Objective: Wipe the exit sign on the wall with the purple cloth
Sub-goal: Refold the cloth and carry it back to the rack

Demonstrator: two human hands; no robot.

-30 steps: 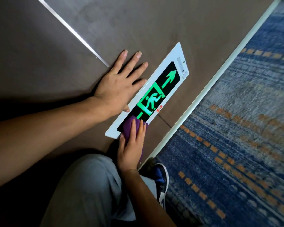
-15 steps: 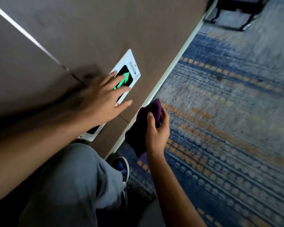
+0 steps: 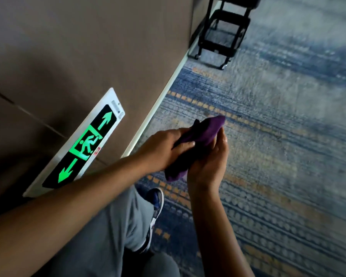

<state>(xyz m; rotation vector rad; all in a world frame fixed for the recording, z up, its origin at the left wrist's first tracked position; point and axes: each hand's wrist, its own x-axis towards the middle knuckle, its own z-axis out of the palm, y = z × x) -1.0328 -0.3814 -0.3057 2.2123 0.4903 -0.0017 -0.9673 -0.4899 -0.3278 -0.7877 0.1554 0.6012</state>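
Note:
The exit sign [image 3: 82, 145] is a long white plate low on the brown wall, with a glowing green running figure and two arrows on black. Nothing touches it. To its right, above the carpet, both my hands hold the purple cloth [image 3: 200, 139]. My left hand [image 3: 164, 146] grips its near side from the left, and my right hand [image 3: 209, 162] holds it from below with the thumb up along the cloth. The cloth is bunched, one end sticking up to the right.
A white skirting strip [image 3: 158, 104] runs along the wall's foot. Blue and orange patterned carpet [image 3: 278, 156] covers the floor. A black wheeled frame [image 3: 222, 33] stands by the wall further on. My bent knee in grey trousers [image 3: 112, 226] and a shoe [image 3: 155, 206] are below my arms.
My right hand took the cloth off the sign and out over the carpet. My left hand left the wall and took hold of the cloth too. The view swung right.

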